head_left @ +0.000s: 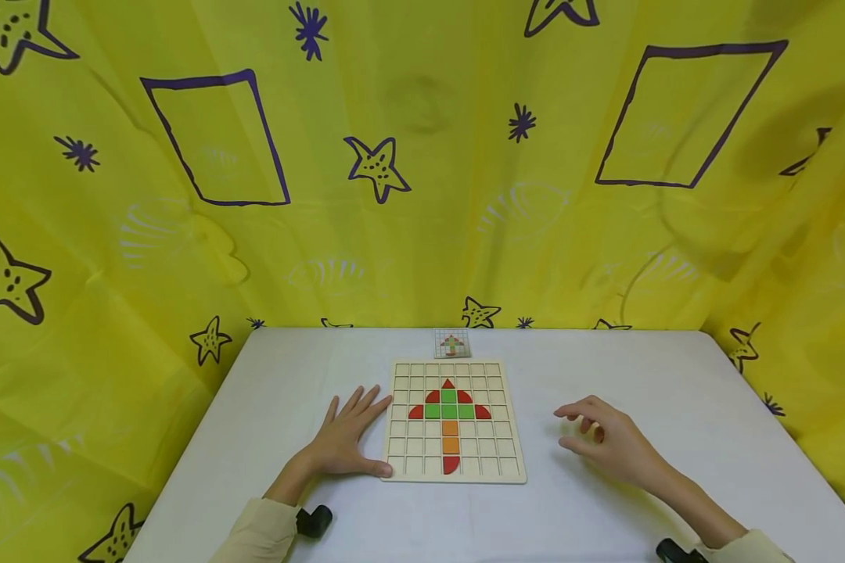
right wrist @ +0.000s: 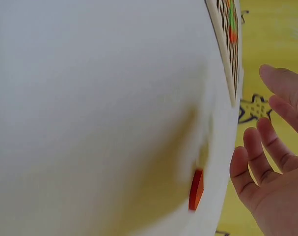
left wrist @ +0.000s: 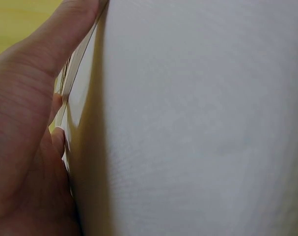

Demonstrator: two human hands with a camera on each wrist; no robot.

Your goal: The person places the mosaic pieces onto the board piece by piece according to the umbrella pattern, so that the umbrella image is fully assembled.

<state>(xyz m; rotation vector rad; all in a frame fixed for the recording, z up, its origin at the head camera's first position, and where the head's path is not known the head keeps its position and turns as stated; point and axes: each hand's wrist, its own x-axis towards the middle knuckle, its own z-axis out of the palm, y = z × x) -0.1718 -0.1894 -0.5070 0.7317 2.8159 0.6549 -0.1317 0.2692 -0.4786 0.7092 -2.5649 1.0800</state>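
Observation:
A wooden grid board lies on the table with red, green and orange pieces set in an arrow-like pattern. Its upper part has green squares flanked by red rounded pieces, topped by a red triangle. Down the stem run two orange squares and a red rounded piece. My left hand is spread flat, thumb at the board's lower left corner and a fingertip at its left edge. My right hand hovers right of the board, fingers loosely bent around nothing. On the table near it lies a red-orange piece, hidden in the head view.
A small pattern card showing a similar coloured figure stands just behind the board, at the back of the white table. A yellow curtain with starfish drawings hangs along the table's back and sides.

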